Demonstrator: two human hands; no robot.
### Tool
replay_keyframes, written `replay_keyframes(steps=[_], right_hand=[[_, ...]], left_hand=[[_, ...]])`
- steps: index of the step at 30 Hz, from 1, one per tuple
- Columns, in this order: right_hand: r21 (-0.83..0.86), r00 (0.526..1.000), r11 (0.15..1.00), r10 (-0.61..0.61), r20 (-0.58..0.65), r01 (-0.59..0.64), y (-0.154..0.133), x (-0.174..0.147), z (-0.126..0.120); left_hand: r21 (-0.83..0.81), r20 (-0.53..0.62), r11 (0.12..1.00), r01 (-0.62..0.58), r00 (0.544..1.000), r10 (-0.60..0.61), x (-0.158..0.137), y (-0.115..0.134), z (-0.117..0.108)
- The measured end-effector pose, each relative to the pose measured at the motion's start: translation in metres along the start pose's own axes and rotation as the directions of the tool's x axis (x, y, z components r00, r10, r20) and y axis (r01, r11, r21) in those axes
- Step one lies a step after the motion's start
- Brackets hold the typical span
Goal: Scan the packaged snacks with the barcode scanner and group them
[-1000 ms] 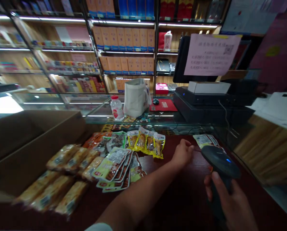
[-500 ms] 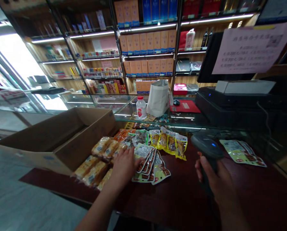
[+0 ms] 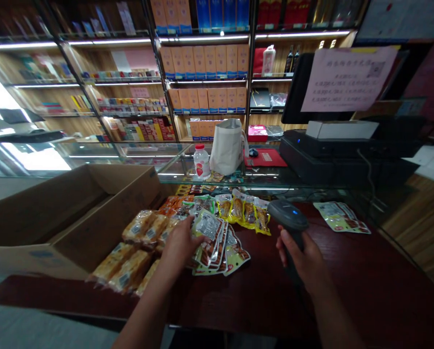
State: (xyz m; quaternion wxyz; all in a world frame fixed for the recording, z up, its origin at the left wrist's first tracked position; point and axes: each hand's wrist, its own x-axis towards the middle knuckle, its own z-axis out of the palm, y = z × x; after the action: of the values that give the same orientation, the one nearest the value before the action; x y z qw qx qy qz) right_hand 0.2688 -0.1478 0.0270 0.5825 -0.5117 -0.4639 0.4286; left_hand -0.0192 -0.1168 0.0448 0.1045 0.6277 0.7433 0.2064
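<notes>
My right hand (image 3: 306, 259) is wrapped round the handle of a dark barcode scanner (image 3: 287, 215), which shows a small blue light and is held above the counter. At the left of a fanned stack of flat snack packets (image 3: 235, 254), my left hand (image 3: 178, 242) pinches the top packet (image 3: 209, 228), thumb on its face and fingertips partly hidden. That packet is tilted up slightly. Wrapped bread pieces (image 3: 130, 269) lie left of this hand. Behind the stack are yellow-edged drumstick packs (image 3: 243, 211), green-edged packs (image 3: 206, 203) and orange packs (image 3: 175, 203).
An open cardboard box (image 3: 104, 218) stands at the left. More flat packets (image 3: 342, 217) lie on the right of the dark red counter (image 3: 260, 295). A red-capped bottle (image 3: 201, 162) and a white bag (image 3: 227, 148) stand on the glass case, near a monitor (image 3: 297, 89).
The view has turned slightly right. My left hand has lifted the edge of the top snack packet a little. The scanner stays in my right hand, nearer the drumstick packs.
</notes>
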Motion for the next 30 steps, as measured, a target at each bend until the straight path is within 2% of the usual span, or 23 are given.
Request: replay_keyframes(steps=[3, 6, 9, 12, 14, 17, 20, 24, 27, 30], right_hand=[[0.009, 1.0, 1.0, 0.01, 0.003, -0.01, 0.001, -0.001, -0.002], [0.014, 1.0, 1.0, 0.01, 0.003, -0.01, 0.003, -0.001, -0.003], [0.007, 1.0, 1.0, 0.015, -0.014, -0.015, 0.003, -0.002, -0.001], [-0.009, 0.997, 0.999, 0.035, -0.071, -0.035, 0.001, -0.001, 0.005], [-0.024, 0.994, 0.999, 0.04, -0.105, -0.043, 0.0, -0.001, 0.009], [-0.05, 0.991, 0.997, 0.051, -0.126, -0.058, 0.0, -0.001, 0.011], [-0.035, 0.985, 0.997, 0.056, -0.161, -0.062, -0.002, -0.002, 0.009], [0.046, 0.981, 0.997, 0.067, -0.181, -0.06, -0.007, -0.001, 0.006], [0.123, 0.986, 0.992, 0.053, -0.156, -0.034, -0.011, 0.001, 0.005], [0.172, 0.987, 0.985, 0.005, -0.161, 0.023, -0.017, 0.002, 0.003]], left_hand=[[-0.186, -0.024, 0.982, -0.003, 1.0, -0.002, 0.001, -0.002, 0.0], [-0.43, -0.056, 0.902, -0.027, 0.998, 0.004, -0.004, 0.004, -0.001], [-0.693, -0.016, 0.721, -0.03, 1.0, 0.026, -0.015, 0.019, 0.001], [-0.881, 0.101, 0.47, 0.049, 0.991, 0.085, -0.031, 0.041, 0.01], [-0.933, 0.182, 0.338, 0.124, 0.973, 0.144, -0.041, 0.054, 0.019], [-0.951, 0.255, 0.235, 0.2, 0.938, 0.233, -0.055, 0.067, 0.033], [-0.942, 0.318, 0.195, 0.271, 0.909, 0.271, -0.061, 0.07, 0.043], [-0.91, 0.398, 0.228, 0.346, 0.882, 0.25, -0.062, 0.069, 0.053], [-0.922, 0.351, 0.251, 0.293, 0.908, 0.227, -0.058, 0.069, 0.059], [-0.938, 0.218, 0.31, 0.156, 0.96, 0.177, -0.048, 0.07, 0.065]])
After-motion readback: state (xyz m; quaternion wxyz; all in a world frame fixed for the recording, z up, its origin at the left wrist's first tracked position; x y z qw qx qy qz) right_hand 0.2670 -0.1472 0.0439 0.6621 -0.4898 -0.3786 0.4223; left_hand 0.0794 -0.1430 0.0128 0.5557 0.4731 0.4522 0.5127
